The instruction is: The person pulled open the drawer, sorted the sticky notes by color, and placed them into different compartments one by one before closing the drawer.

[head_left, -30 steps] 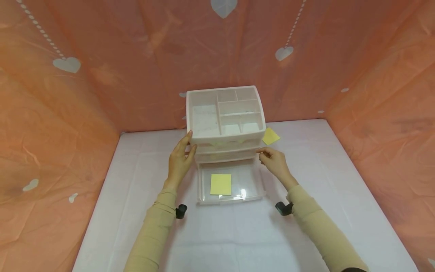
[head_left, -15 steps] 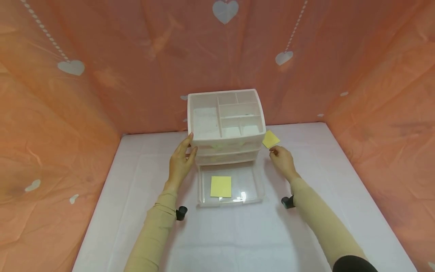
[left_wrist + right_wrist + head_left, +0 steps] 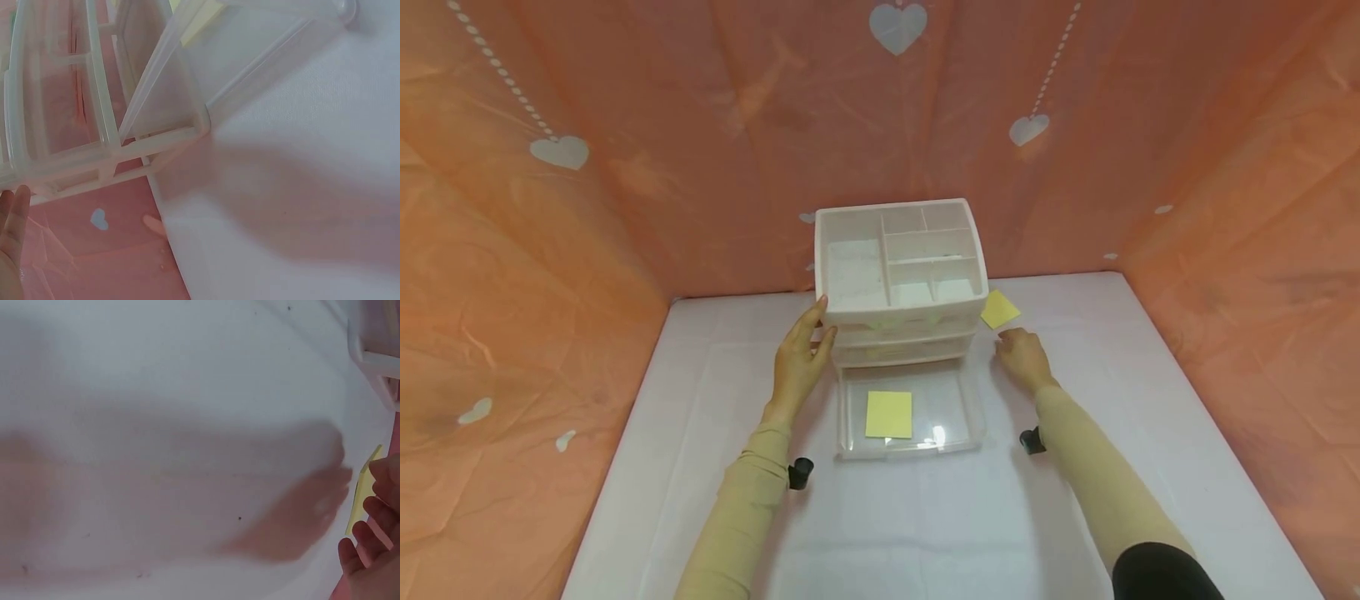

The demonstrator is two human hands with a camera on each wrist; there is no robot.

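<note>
A white plastic drawer organizer (image 3: pixel 901 313) stands at the back of the table, its top divided into compartments. Its clear bottom drawer (image 3: pixel 942 417) is pulled out, and a yellow sticky note (image 3: pixel 889 415) lies in it. My left hand (image 3: pixel 797 362) rests its fairly straight fingers on the organizer's left front corner; the fingertips (image 3: pixel 19 203) also show in the left wrist view. To the right of the organizer my right hand (image 3: pixel 1024 358) hovers with loosely bent fingers, near a second yellow note pad (image 3: pixel 1000 309) on the table. Nothing shows between those fingers (image 3: pixel 369 540).
A white cloth covers the table (image 3: pixel 700 350). Orange-pink curtains (image 3: pixel 737 125) with white hearts hang behind it and at both sides. A dark wrist camera (image 3: pixel 801 473) sits by the left sleeve, another dark camera (image 3: pixel 1032 441) by the right.
My right hand has left the organizer's right front edge and moved right, close to the yellow note pad. The left hand stays at the corner. The head view has tilted slightly upward.
</note>
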